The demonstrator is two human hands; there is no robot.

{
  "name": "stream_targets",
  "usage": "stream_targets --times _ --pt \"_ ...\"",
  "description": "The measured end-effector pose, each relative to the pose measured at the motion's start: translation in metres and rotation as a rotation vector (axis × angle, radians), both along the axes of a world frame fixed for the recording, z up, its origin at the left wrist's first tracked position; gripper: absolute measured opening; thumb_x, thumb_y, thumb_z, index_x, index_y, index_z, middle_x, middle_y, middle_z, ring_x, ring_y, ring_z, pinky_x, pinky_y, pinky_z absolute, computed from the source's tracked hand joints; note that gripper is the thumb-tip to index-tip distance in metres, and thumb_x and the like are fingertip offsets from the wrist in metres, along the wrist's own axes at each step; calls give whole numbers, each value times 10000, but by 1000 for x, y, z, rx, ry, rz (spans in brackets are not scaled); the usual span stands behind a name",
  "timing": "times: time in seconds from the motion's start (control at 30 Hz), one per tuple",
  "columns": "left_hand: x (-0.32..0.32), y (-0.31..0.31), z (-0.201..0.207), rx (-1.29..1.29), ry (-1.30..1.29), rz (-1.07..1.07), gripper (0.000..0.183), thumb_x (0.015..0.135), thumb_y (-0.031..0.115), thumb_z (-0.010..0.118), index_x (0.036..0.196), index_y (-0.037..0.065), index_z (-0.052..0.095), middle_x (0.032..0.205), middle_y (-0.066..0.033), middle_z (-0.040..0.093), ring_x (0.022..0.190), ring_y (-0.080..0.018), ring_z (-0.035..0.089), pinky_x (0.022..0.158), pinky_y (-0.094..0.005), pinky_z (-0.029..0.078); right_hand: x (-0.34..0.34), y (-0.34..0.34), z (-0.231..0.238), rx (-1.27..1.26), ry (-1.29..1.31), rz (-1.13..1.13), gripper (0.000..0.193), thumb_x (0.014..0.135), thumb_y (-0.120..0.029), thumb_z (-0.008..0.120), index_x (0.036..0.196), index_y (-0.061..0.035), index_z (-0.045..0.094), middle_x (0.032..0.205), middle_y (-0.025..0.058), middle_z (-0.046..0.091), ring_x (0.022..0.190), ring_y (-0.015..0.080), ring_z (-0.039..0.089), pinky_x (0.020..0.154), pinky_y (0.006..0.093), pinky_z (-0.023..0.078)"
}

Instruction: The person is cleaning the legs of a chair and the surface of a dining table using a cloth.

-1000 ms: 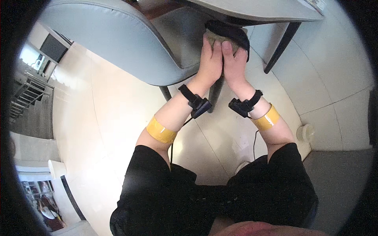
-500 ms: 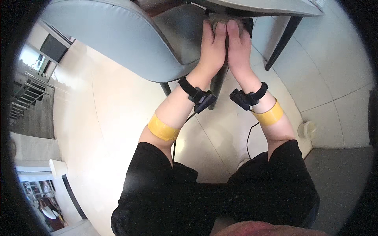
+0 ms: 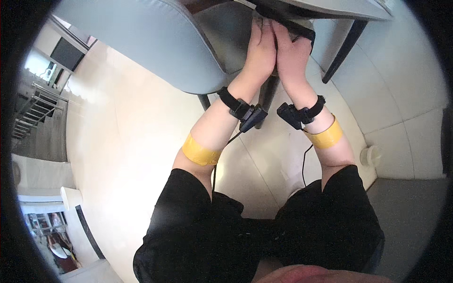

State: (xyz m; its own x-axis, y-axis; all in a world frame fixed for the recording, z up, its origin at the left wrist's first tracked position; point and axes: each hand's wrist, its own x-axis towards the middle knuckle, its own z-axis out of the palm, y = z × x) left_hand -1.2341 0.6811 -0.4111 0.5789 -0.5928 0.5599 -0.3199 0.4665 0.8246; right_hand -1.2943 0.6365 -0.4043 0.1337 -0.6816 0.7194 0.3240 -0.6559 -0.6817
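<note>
My left hand [image 3: 261, 55] and my right hand [image 3: 291, 55] are side by side, almost touching, over the grey chair's seat [image 3: 222, 30] under the table edge. Both hands are at a dark, black-edged item [image 3: 309, 34], with a greyish part by the left fingertips. The left fingers reach forward, close together, against the greyish part. One right finger points forward beside them, while the others bend by the black edge. What kind of item it is, I cannot tell; the fingertips are partly hidden.
The chair's pale blue-grey backrest [image 3: 141, 37] curves across the upper left. A table [image 3: 349, 8] overhangs at the top, with a dark leg [image 3: 344, 52] on the right. A small white container [image 3: 370, 154] stands on the tiled floor [image 3: 155, 127] by the right wall.
The view has shifted slightly. My hands have turned a little and shifted right, the fingertips now further under the table edge. More of the item's black edge shows beside my right hand.
</note>
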Motion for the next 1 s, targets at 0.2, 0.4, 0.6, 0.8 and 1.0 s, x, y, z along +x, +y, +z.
stream_targets --times 0.2,0.4,0.6,0.8,1.0 --pt "10 -8 -25 8 -11 -152 544 1098 420 304 1425 -14 308 1324 -192 533 1211 -270 508 1066 -390 378 1 -18 -23 -125 34 -12 313 996 -222 529 1068 54 660 1026 146 709 935 224 625 854 370 491" --pt "5 -10 -78 70 -49 -51 589 1072 395 408 1421 -55 254 1374 -248 450 1280 -315 445 1106 -395 335 1 -27 -87 -10 78 -27 283 989 -188 489 979 65 614 893 197 682 819 299 623 779 430 485" --pt "12 -15 -37 -23 -256 41 472 1092 319 371 1389 -43 306 1251 -261 553 1164 -338 539 1024 -423 406 2 -29 -46 -34 10 -32 345 1010 -246 476 979 67 617 887 230 673 825 312 605 773 435 472" --pt "-1 -17 12 -73 -20 1 563 1081 414 362 1306 -100 411 1220 -313 544 1167 -401 537 1007 -425 412 -8 -11 9 131 104 67 498 1050 -400 409 1106 64 578 1030 274 638 944 353 604 805 447 447" --pt "1 -14 -68 -85 -35 62 579 1042 434 470 1281 -88 393 1221 -301 536 1136 -398 537 1008 -446 405 -1 -33 -81 -74 237 -211 431 1032 -329 411 1037 51 614 922 255 661 879 374 635 790 447 476"
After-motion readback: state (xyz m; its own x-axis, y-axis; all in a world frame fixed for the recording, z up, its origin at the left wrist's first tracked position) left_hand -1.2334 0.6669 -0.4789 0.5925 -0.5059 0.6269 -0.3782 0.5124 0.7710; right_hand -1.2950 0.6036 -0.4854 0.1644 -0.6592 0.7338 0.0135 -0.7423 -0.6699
